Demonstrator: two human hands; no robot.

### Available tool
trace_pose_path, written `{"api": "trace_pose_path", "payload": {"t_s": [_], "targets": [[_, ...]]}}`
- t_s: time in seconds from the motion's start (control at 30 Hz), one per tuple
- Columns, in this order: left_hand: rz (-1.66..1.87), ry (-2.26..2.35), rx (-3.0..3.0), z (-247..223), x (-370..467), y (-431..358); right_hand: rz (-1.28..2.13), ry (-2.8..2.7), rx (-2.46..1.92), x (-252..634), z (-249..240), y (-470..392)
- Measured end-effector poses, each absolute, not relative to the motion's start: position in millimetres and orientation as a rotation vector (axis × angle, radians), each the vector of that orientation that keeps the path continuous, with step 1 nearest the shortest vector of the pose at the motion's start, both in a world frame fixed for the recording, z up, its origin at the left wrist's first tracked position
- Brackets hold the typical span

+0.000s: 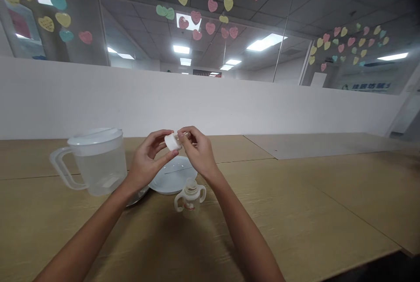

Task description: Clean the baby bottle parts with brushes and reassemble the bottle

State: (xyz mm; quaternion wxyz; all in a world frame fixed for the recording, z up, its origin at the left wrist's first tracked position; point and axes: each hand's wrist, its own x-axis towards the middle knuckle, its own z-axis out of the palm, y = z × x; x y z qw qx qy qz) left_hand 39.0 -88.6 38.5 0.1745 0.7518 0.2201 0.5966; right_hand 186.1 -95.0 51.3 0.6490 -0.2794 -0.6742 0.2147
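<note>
Between both hands, above the table, is a white baby bottle collar (172,142). My left hand (152,155) grips its rim between thumb and fingers. On the other side, my right hand (197,148) pinches a translucent part at the collar's end, which looks like the nipple; the fingers hide most of it. Below the hands stands the open clear baby bottle (190,203), upright, with two side handles and red print. A white bowl (172,179) sits just behind the bottle, partly covered by my hands.
To the left stands a clear plastic pitcher (101,168) with a white lid and a side handle. A metal dish (139,196) shows partly behind my left forearm. The wooden table (295,203) meets a white wall (229,107) at the back.
</note>
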Motion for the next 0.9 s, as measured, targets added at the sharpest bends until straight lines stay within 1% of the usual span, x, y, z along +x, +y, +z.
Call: {"api": "trace_pose_path", "payload": {"t_s": [0.2,0.37,0.47,0.57,0.63,0.7,0.8,0.9], "targets": [[1.931,0.585,2.148,38,40,-92,0.933,-1.391,-0.458,184,55,-95],[2.037,0.59,2.187,38,43,-99,1.152,-1.265,-0.352,183,60,-99],[2.043,0.557,2.209,39,42,-99,1.17,-1.246,-0.357,179,59,-100],[1.992,0.535,2.209,42,38,-97,1.016,-1.33,-0.428,179,57,-100],[1.876,0.543,2.198,43,34,-96,0.864,-1.449,-0.52,186,58,-100],[1.644,0.597,2.206,44,30,-95,0.705,-1.616,-0.663,200,59,-101],[1.149,0.774,2.262,43,29,-97,0.513,-1.927,-0.916,225,62,-99],[0.68,0.967,2.362,37,31,-98,0.493,-2.186,-1.077,239,61,-94]]}}
